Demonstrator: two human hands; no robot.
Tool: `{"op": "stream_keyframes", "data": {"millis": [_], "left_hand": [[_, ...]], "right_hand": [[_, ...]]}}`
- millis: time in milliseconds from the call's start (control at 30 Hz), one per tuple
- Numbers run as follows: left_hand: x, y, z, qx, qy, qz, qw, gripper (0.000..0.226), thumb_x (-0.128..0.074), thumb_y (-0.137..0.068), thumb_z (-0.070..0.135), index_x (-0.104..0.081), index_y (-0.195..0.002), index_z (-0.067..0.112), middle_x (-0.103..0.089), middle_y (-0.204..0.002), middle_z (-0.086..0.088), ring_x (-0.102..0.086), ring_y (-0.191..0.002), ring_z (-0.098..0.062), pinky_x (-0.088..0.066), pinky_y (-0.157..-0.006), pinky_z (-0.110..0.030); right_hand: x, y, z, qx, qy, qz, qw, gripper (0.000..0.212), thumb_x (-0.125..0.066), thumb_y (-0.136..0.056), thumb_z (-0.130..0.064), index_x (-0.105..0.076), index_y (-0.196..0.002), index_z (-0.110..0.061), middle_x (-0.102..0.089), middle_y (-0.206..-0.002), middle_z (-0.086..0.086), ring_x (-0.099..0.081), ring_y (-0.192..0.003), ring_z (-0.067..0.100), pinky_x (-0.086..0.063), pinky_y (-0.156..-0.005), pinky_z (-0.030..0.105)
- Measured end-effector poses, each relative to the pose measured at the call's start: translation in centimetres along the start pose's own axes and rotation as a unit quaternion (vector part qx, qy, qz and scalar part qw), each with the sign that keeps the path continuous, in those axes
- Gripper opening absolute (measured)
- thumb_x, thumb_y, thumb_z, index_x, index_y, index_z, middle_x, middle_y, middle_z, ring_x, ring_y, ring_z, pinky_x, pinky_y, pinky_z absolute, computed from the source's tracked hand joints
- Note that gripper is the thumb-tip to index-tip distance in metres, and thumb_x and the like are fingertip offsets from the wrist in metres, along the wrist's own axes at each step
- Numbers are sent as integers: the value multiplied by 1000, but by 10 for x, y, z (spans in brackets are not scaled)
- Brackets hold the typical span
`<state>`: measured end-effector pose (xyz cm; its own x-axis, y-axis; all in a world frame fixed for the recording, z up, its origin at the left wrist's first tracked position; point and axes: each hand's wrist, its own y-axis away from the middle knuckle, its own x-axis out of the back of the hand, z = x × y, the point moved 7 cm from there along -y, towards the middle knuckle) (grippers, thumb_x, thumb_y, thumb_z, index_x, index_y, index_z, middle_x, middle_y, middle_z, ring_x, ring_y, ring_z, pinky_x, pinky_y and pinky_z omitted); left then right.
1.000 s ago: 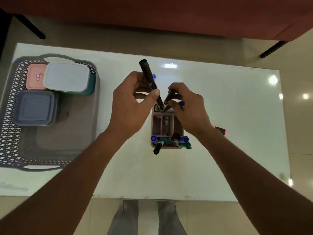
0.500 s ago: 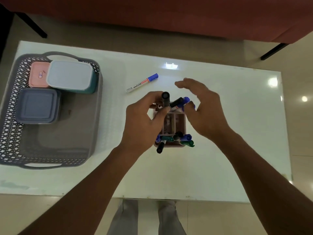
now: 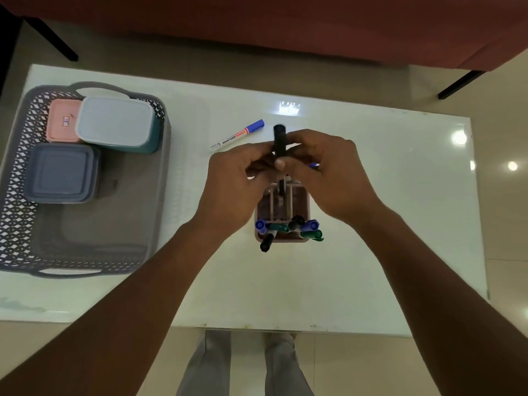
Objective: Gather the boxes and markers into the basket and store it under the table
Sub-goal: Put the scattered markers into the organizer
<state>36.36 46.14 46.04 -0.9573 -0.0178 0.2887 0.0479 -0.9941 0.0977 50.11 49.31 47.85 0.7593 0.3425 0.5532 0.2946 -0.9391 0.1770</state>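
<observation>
A grey lattice basket [image 3: 17,201] stands at the table's left end. In it lie a pink box [image 3: 61,121], a white-lidded teal box [image 3: 115,121] and a grey-blue box [image 3: 61,172]. A pink marker holder [image 3: 300,201] stands mid-table with several blue, green and black markers [image 3: 288,228] in its near side. Above its far side, my left hand [image 3: 231,192] and my right hand [image 3: 331,178] meet, both closed around an upright black marker [image 3: 279,137]. A blue-capped whiteboard marker [image 3: 237,135] lies loose on the table, left of my hands.
The white glossy table [image 3: 400,238] ends just before my legs [image 3: 245,364]. A red sofa [image 3: 285,24] with black legs stands beyond the far edge. The near half of the basket floor holds nothing.
My right hand, open half a second ago, has closed onto the black marker beside my left hand. The marker now stands upright over the holder's far side.
</observation>
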Motion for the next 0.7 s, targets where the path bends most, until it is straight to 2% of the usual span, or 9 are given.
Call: {"op": "stream_keyframes", "data": {"millis": [100,167,267,333,367,467,533,600,700], "left_hand": [[9,-5,-11,15,-5,28,999,40,-71,-81,1,-66,-118,14,-72,-93,6,-69,-87,-5,-54,-83,-17],[16,-11,-22,1,-83,38,996,42,-68,-84,1,-64,-122,19,-69,-104,6,-65,-91,-5,-53,-81,-15],[0,-22,-36,-11,-193,-80,978,50,-66,-87,7,-56,-132,25,-58,-124,6,-54,-100,-7,-49,-85,-23],[-18,-24,-40,-18,-233,-153,960,45,-63,-89,11,-57,-132,23,-58,-124,2,-52,-103,-10,-46,-90,-28],[-23,-25,-39,-25,-250,-160,955,38,-62,-90,13,-60,-127,21,-62,-119,0,-55,-102,-13,-47,-91,-31],[-17,-30,-37,-10,-244,-90,966,15,-64,-88,15,-67,-103,18,-69,-95,0,-63,-87,-18,-53,-84,-39],[-8,-29,-40,3,-229,-45,972,10,-65,-88,13,-66,-96,18,-70,-87,2,-64,-79,-14,-54,-79,-30],[-7,-22,-41,-3,-229,-42,972,11,-65,-87,11,-65,-96,17,-70,-88,1,-64,-79,-11,-53,-78,-25],[-12,-12,-47,-18,-225,-56,972,23,-63,-88,8,-66,-110,13,-70,-101,-4,-65,-91,-18,-54,-85,-37]], "right_hand": [[5,3,-1,10,27,70,997,19,-63,-93,-18,-67,-111,-15,-73,-91,-6,-68,-81,4,-53,-73,10],[10,8,7,-17,4,115,993,11,-63,-92,-18,-64,-102,-14,-71,-89,-5,-69,-81,5,-57,-75,18],[15,17,17,-42,-14,163,986,7,-62,-90,-15,-60,-96,-12,-69,-84,-5,-70,-80,8,-59,-75,25],[16,21,21,-46,-9,178,983,7,-61,-89,-14,-61,-96,-11,-70,-83,-4,-70,-81,9,-58,-77,26],[16,22,23,-50,-13,183,982,8,-61,-89,-14,-61,-96,-10,-70,-84,-3,-70,-82,10,-58,-78,28],[15,26,23,-54,-44,194,978,13,-61,-89,-11,-59,-101,-8,-70,-85,-4,-71,-83,10,-59,-78,28],[15,26,18,-43,-61,203,976,15,-61,-90,-12,-57,-104,-8,-69,-87,-5,-71,-85,9,-59,-76,25],[16,23,13,-28,-67,205,976,15,-62,-90,-12,-57,-104,-9,-68,-87,-6,-71,-85,9,-59,-76,23],[2,12,14,-15,-42,155,987,14,-60,-90,-10,-56,-103,-14,-67,-81,-6,-69,-76,6,-55,-70,14]]}}
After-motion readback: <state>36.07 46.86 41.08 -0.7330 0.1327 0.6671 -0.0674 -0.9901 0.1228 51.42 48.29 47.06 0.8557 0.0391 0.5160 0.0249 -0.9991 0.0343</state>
